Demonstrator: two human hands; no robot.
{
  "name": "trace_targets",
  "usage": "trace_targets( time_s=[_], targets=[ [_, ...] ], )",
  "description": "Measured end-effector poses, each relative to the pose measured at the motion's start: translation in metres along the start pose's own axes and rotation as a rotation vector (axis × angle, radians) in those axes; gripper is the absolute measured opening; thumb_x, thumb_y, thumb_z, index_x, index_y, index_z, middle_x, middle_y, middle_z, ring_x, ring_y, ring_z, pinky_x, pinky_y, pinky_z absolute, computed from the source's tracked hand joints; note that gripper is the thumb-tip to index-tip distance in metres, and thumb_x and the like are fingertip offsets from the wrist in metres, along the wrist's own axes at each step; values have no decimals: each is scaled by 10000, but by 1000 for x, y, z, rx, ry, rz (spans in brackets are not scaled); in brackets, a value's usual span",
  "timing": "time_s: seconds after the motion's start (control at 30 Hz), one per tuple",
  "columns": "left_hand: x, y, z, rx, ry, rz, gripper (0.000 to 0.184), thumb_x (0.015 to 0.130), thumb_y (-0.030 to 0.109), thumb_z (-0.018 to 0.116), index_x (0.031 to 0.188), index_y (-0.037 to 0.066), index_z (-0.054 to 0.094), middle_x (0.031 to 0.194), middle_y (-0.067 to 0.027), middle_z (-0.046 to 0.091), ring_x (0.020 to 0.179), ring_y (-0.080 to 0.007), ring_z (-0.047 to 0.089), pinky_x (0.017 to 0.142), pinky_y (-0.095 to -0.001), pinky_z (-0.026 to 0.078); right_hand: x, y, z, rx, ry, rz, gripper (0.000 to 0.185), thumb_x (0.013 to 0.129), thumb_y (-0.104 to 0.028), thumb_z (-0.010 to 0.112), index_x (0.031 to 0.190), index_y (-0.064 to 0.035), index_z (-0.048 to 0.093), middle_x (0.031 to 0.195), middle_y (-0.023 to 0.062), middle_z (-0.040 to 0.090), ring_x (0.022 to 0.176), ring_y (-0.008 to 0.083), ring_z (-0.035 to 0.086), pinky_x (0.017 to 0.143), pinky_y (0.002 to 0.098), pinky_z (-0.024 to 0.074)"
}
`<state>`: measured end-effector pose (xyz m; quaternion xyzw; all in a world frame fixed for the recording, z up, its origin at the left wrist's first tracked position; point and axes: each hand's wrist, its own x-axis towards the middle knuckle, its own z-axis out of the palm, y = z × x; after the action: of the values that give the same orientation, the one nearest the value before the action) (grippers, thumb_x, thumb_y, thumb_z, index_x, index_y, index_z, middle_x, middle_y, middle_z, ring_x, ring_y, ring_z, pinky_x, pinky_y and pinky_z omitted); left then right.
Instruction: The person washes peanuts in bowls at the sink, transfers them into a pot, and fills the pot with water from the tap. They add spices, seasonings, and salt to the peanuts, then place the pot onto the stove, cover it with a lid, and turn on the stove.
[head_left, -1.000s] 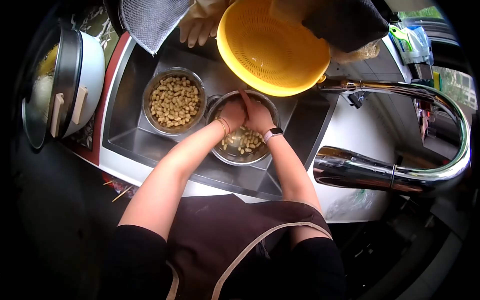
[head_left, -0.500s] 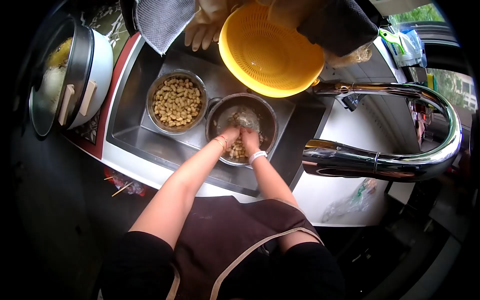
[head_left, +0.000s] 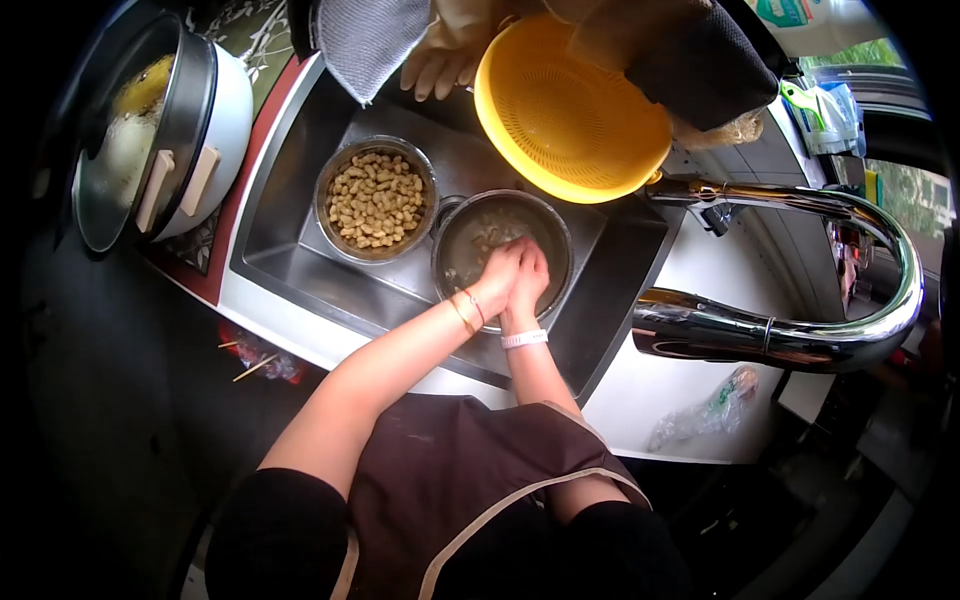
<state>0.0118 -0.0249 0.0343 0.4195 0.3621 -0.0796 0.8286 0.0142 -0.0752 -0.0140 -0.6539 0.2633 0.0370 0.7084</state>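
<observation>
Over the right-hand metal bowl [head_left: 455, 235], which holds murky water and some peanuts, my left hand [head_left: 503, 272] and my right hand [head_left: 530, 280] are pressed together. Their fingers are closed around each other, and whatever lies between them is hidden. A few pale peanuts [head_left: 484, 240] show in the water beyond the fingertips. To the left, a second metal bowl full of unshelled peanuts [head_left: 376, 200] stands in the sink, touched by neither hand.
A yellow colander [head_left: 570, 110] sits at the sink's back edge beside hanging gloves [head_left: 440, 62] and cloths. The chrome faucet [head_left: 740, 325] arches at the right, near a plastic bag [head_left: 708, 412]. Lidded pots [head_left: 215, 130] stand at the left.
My hands were lower in the bowl among the peanuts; now they are clasped together above the water. The water looks cloudier, with fewer peanuts visible. The whole view has shifted slightly.
</observation>
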Motion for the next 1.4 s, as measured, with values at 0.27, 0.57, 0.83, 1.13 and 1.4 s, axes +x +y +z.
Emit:
trace_targets(
  time_s=[0.27,0.57,0.83,1.13,1.4],
  targets=[
    [-4,21,-46,-4,108,62,210,931,171,458,976,18,594,981,-103,616,861,-198,570,767,-323,475,-40,-15,47,-4,-167,110,225,910,-110,519,1083,-7,620,1030,109,646,912,196,605,824,290,485],
    [54,134,-185,328,140,196,321,913,181,471,1180,53,593,1062,-69,610,918,-151,572,796,-272,458,-46,13,201,-390,-414,-348,399,888,-258,535,1160,30,584,1165,219,592,1108,327,547,981,334,394],
    [28,110,-103,1329,-105,661,301,778,90,563,1068,54,637,1233,-159,510,1166,-337,434,946,-408,410,57,-54,48,-1176,-612,-479,275,832,-242,565,976,-29,662,931,186,662,863,345,636,757,420,502],
    [92,25,-27,1817,-428,1394,275,772,152,547,993,12,633,1120,-166,558,1034,-301,521,868,-380,438,90,7,-13,-1437,-914,-382,360,795,-317,576,1040,-64,655,1029,235,630,974,366,602,862,428,468],
    [82,-29,-61,1784,-119,551,247,805,201,557,961,42,665,1040,-162,621,943,-346,612,837,-416,482,57,74,-41,-655,-464,343,262,909,-266,545,959,-35,657,793,80,650,730,220,623,712,281,479]
  ],
)
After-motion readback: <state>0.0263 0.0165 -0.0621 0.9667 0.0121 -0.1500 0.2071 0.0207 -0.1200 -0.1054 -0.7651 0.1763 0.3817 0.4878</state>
